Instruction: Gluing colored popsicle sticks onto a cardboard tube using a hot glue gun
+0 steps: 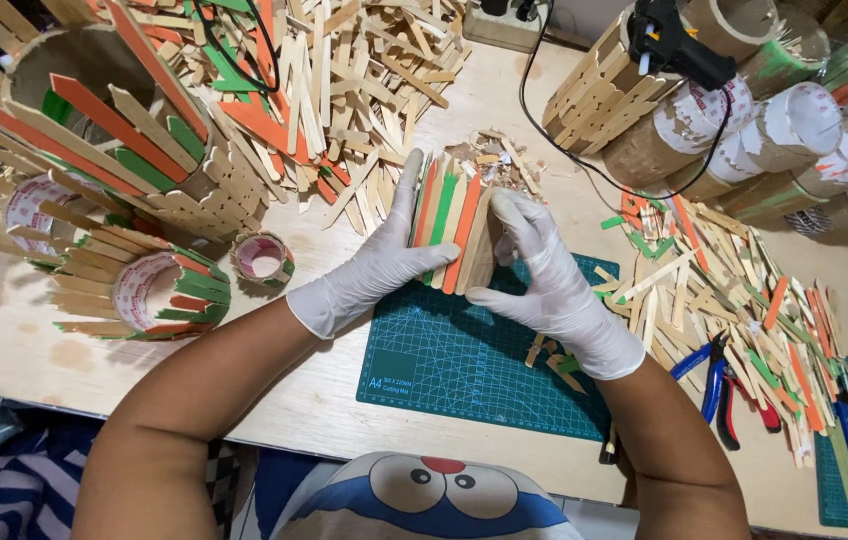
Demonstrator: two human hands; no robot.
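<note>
A cylinder covered with plain, orange and green wooden sticks (452, 215) lies on its side over the far edge of a green cutting mat (464, 350). Both my hands wear white gloves. My left hand (376, 265) wraps its left side, thumb along the top. Pressed against the cylinder's right end is my right hand (544, 275), fingers spread over the sticks.
Stick-covered holders (104, 110) and tape rolls (262, 257) stand at left. A loose stick heap (344, 80) lies behind. At right are cardboard tubes (794, 125), a black glue gun (679, 45) with cord, scattered sticks (734, 290), and blue and red pliers (719, 385).
</note>
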